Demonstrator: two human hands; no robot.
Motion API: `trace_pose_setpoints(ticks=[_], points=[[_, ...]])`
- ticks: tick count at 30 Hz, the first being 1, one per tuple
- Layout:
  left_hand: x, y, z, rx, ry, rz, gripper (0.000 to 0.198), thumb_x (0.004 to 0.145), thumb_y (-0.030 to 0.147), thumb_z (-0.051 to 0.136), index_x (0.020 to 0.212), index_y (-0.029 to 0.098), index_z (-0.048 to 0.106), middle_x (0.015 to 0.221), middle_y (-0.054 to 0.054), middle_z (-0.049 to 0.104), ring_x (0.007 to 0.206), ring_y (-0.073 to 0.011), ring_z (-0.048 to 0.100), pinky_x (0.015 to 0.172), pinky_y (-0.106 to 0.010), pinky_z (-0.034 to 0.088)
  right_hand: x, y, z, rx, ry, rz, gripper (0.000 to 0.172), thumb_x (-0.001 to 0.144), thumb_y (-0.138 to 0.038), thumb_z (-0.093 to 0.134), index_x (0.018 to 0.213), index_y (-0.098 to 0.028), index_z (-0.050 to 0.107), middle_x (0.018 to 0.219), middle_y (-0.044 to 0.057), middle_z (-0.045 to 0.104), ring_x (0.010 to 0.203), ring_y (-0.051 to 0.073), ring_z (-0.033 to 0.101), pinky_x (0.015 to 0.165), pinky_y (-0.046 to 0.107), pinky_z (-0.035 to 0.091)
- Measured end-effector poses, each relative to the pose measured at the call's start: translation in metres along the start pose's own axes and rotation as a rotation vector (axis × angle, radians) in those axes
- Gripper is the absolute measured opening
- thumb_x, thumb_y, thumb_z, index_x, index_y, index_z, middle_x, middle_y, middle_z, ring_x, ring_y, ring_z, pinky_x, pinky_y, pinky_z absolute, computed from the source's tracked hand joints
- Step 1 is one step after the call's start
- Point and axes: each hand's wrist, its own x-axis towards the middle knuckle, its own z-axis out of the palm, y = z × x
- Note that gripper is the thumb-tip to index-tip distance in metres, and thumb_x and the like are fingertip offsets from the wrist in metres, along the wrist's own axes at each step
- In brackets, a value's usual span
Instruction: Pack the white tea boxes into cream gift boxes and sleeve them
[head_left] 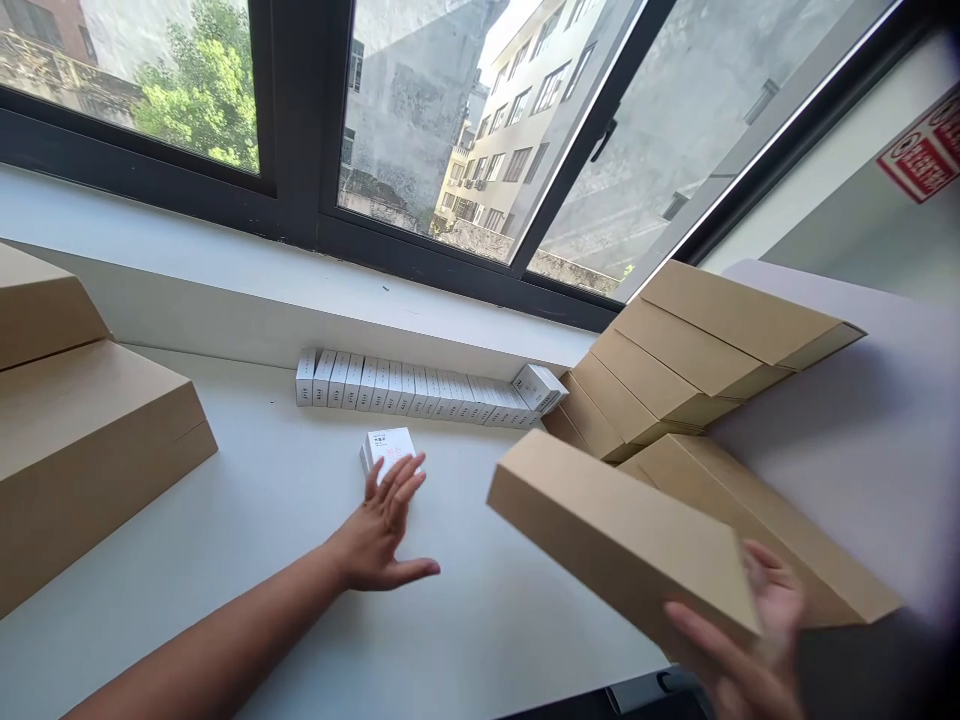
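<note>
In the middle of the frame, the left hand point(382, 530) is lying flat just above the white table point(285, 560), its fingers spread wide and gripping nothing. Its fingertips are overlapping the near edge of a small white cardboard box point(390, 445). At the lower right, the right hand point(750, 640) is gripping one end of a long flat brown cardboard box point(622, 535), fingers curled around it, and is keeping it tilted above the table. Behind it, a fanned stack of similar brown boxes point(697, 350) is leaning at the right. A row of small white boxes point(420, 392) is standing along the wall under the window. Two large brown cartons point(82, 440) are sitting at the left edge.
</note>
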Motion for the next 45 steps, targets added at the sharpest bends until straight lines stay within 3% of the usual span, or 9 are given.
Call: trace_pose_setpoints(ticks=[4, 9, 14, 20, 27, 29, 34, 40, 45], points=[[-0.003, 0.026, 0.010, -0.265, -0.192, -0.178, 0.090, 0.084, 0.060, 0.066, 0.151, 0.023, 0.017, 0.155, -0.023, 0.038, 0.145, -0.0388, 0.036, 0.117, -0.057, 0.032, -0.029, 0.034, 0.037, 0.096, -0.256, 0.123, 0.103, 0.052, -0.051, 0.089, 0.138, -0.032, 0.037, 0.143, 0.016, 0.047, 0.131, 0.043, 0.048, 0.100, 0.059, 0.045], [0.002, 0.044, 0.009, -0.427, -0.219, -0.546, 0.042, 0.094, 0.055, 0.050, 0.122, 0.024, 0.044, 0.122, -0.012, 0.064, 0.109, -0.0303, 0.062, 0.088, -0.044, 0.051, -0.065, 0.043, 0.042, 0.080, -0.310, 0.191, 0.098, 0.063, -0.057, 0.082, 0.146, -0.034, 0.035, 0.153, 0.013, 0.038, 0.140, 0.040, 0.040, 0.107, 0.053, 0.043], [0.009, 0.044, 0.006, -0.413, -0.145, -0.690, 0.037, 0.090, 0.059, 0.053, 0.084, 0.024, 0.041, 0.074, 0.002, 0.055, 0.066, -0.0179, 0.052, 0.062, -0.030, 0.037, -0.076, 0.050, 0.038, -0.002, -0.354, 0.196, 0.105, 0.064, -0.063, 0.081, 0.152, -0.032, 0.032, 0.159, 0.012, 0.032, 0.144, 0.039, 0.036, 0.110, 0.051, 0.043], [0.008, 0.042, 0.008, -0.403, -0.110, -0.741, 0.043, 0.084, 0.056, 0.063, 0.074, 0.023, 0.037, 0.067, 0.005, 0.049, 0.062, -0.0138, 0.042, 0.059, -0.027, 0.030, -0.074, 0.088, 0.034, -0.009, -0.521, 0.161, 0.120, 0.059, -0.083, 0.073, 0.156, -0.029, 0.027, 0.165, 0.012, 0.023, 0.151, 0.043, 0.020, 0.119, 0.056, 0.031], [0.009, 0.037, 0.012, -0.376, -0.087, -0.810, 0.046, 0.088, 0.058, 0.055, 0.068, 0.021, 0.038, 0.064, 0.003, 0.046, 0.062, -0.0137, 0.042, 0.057, -0.028, 0.026, -0.082, 0.104, 0.049, 0.014, -0.498, 0.136, 0.122, 0.061, -0.088, 0.066, 0.159, -0.031, 0.021, 0.168, 0.010, 0.015, 0.153, 0.043, 0.015, 0.119, 0.059, 0.028], [0.010, 0.035, 0.012, -0.441, -0.060, -0.819, 0.044, 0.091, 0.058, 0.052, 0.070, 0.021, 0.041, 0.068, 0.002, 0.048, 0.064, -0.0138, 0.043, 0.057, -0.028, 0.027, -0.086, 0.103, 0.053, 0.035, -0.473, 0.145, 0.113, 0.071, -0.090, 0.054, 0.160, -0.031, 0.019, 0.170, 0.008, 0.011, 0.155, 0.040, 0.010, 0.120, 0.059, 0.026], [0.008, 0.031, 0.003, -0.600, -0.009, -0.577, 0.038, 0.095, 0.052, 0.049, 0.074, 0.020, 0.047, 0.069, 0.002, 0.045, 0.062, -0.0121, 0.039, 0.056, -0.026, 0.027, -0.092, 0.102, 0.054, 0.126, -0.315, 0.174, 0.058, 0.099, -0.058, 0.037, 0.153, -0.035, 0.039, 0.169, 0.000, 0.021, 0.156, 0.034, 0.015, 0.118, 0.056, 0.031], [0.014, 0.023, -0.011, -0.371, 0.132, 0.010, 0.033, 0.089, 0.051, 0.057, 0.079, 0.020, 0.052, 0.060, 0.003, 0.049, 0.053, -0.0115, 0.038, 0.053, -0.028, 0.029, -0.076, 0.091, 0.043, -0.033, -0.248, -0.222, 0.046, 0.092, -0.049, 0.060, 0.133, -0.027, 0.058, 0.158, 0.010, 0.043, 0.152, 0.037, 0.027, 0.120, 0.064, 0.020], [0.020, 0.015, -0.021, -0.245, 0.091, 0.149, 0.068, 0.081, 0.078, 0.051, 0.114, 0.020, 0.062, 0.093, -0.010, 0.070, 0.082, -0.0237, 0.061, 0.077, -0.038, 0.047, -0.040, 0.080, 0.042, 0.050, -0.235, -0.473, 0.025, 0.096, -0.041, 0.055, 0.101, -0.026, 0.073, 0.111, 0.008, 0.074, 0.119, 0.032, 0.064, 0.114, 0.063, 0.034]])
